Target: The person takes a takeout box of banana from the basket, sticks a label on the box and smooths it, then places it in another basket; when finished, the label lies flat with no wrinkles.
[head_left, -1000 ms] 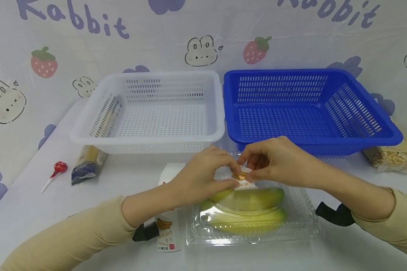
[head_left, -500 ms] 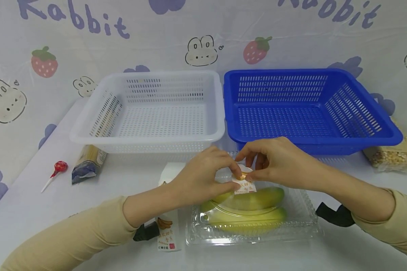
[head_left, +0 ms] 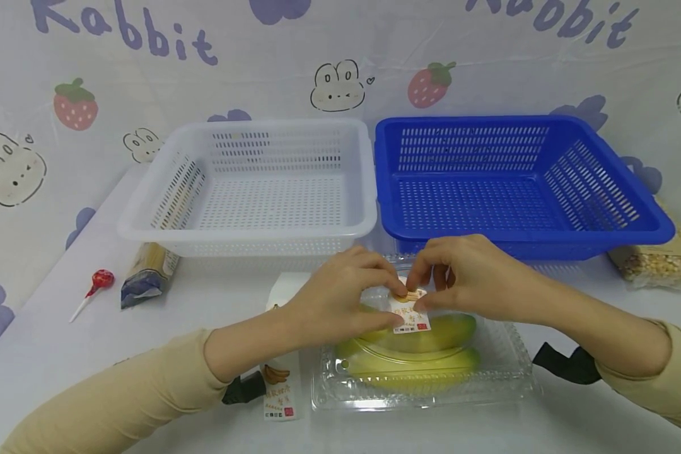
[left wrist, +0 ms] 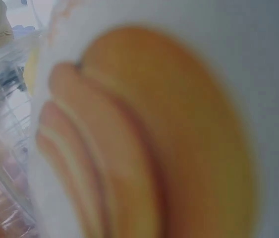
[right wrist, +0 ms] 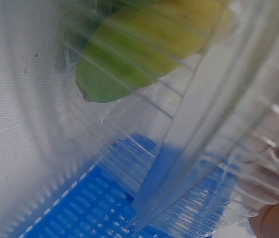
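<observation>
We see a banana-printed label (head_left: pixel 410 318) above the lid of a clear container (head_left: pixel 505 359) of yellow-green fruit (head_left: pixel 431 343), near the blue basket (head_left: pixel 397 217). The left hand (head_left: pixel 346 290) bends thumb and forefinger, apart, at its left edge; the right hand (head_left: pixel 468 277), narrower, touches its upper right. We cannot tell whether either pinches it.

A banana (right wrist: pixel 134 57), green at the tip and yellow farther along, shows through a clear ribbed container (right wrist: pixel 213 109). A slotted blue basket (right wrist: pixel 70 213) fills the lower edge; part of a hand (right wrist: pixel 278 220) appears lower right.
</observation>
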`<act>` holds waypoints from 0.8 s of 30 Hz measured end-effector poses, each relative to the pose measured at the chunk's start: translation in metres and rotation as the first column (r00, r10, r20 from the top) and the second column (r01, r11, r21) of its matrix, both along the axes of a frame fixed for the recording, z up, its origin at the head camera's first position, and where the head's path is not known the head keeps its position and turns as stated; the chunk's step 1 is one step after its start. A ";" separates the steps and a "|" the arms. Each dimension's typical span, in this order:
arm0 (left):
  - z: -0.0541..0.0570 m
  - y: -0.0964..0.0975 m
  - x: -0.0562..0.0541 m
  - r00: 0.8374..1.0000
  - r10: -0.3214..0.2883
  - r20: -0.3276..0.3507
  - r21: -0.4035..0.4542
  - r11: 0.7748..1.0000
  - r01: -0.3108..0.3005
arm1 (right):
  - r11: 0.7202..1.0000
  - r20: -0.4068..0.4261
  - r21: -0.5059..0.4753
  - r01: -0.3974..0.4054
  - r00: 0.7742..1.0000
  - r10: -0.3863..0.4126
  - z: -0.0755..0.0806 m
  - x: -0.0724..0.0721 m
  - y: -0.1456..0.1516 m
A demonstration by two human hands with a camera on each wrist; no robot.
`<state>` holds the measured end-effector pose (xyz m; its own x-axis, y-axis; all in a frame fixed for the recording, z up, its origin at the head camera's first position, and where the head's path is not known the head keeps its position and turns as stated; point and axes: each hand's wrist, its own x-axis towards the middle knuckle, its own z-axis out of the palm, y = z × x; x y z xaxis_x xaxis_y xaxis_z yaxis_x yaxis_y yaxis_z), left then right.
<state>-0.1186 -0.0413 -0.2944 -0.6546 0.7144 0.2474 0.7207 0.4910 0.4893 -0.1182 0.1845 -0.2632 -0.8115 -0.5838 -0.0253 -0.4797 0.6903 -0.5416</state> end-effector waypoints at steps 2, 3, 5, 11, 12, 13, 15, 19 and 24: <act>0.000 0.000 0.000 1.000 -0.001 0.004 -0.002 1.000 0.001 | 1.000 0.000 0.016 0.002 1.000 -0.002 0.000 0.001 0.001; 0.000 0.000 0.000 1.000 -0.001 0.003 -0.002 1.000 0.001 | 1.000 -0.003 0.023 0.003 1.000 -0.003 0.000 0.002 0.001; 0.000 0.000 0.000 1.000 -0.001 0.005 -0.005 1.000 0.001 | 0.999 -0.009 0.036 0.006 1.000 -0.006 0.000 0.003 0.001; 0.000 0.001 0.002 1.000 0.019 0.010 -0.033 0.999 -0.019 | 0.998 0.006 0.060 0.002 1.000 -0.003 0.000 0.006 0.001; 0.000 0.001 0.002 1.000 0.022 0.010 -0.036 0.999 -0.022 | 0.998 0.015 0.063 0.003 1.000 -0.004 0.000 0.007 0.001; 0.000 0.001 0.002 1.000 0.024 0.010 -0.040 0.999 -0.023 | 0.998 0.020 0.065 0.002 1.000 -0.003 0.000 0.007 0.001; 0.001 0.001 0.002 1.000 0.027 0.015 -0.045 0.999 -0.026 | 0.998 0.023 0.069 0.000 1.000 -0.001 0.001 0.008 0.001; 0.001 0.002 0.002 0.999 0.035 0.031 -0.046 0.998 -0.034 | 0.997 0.008 0.073 -0.014 1.000 0.013 0.001 0.007 0.000; 0.002 0.004 -0.001 0.998 0.034 0.049 -0.036 0.999 -0.032 | 0.997 -0.026 0.051 -0.053 0.998 0.055 -0.001 0.003 0.000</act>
<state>-0.1191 -0.0376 -0.2927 -0.6888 0.6999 0.1892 0.6791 0.5315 0.5063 -0.1152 0.1846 -0.2642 -0.7796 -0.6254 -0.0339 -0.5314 0.6891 -0.4927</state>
